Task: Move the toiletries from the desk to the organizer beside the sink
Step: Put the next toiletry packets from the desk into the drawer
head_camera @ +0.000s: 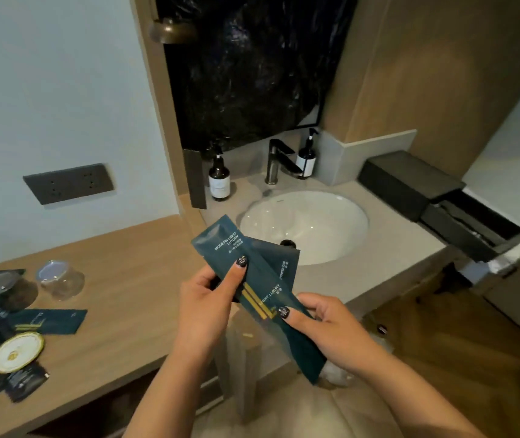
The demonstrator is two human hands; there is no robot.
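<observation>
Midway | our left hand [203,306] and right hand [326,327] pinch teal sachets [252,279] before the sink [304,226] | organizer [461,213] right of it | more packets [28,324] left on bench [119,273]

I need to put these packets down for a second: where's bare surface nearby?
Bare counter runs between the sink and the black organizer. The desk is bare right of the glasses; its left end is crowded with packets.
</observation>
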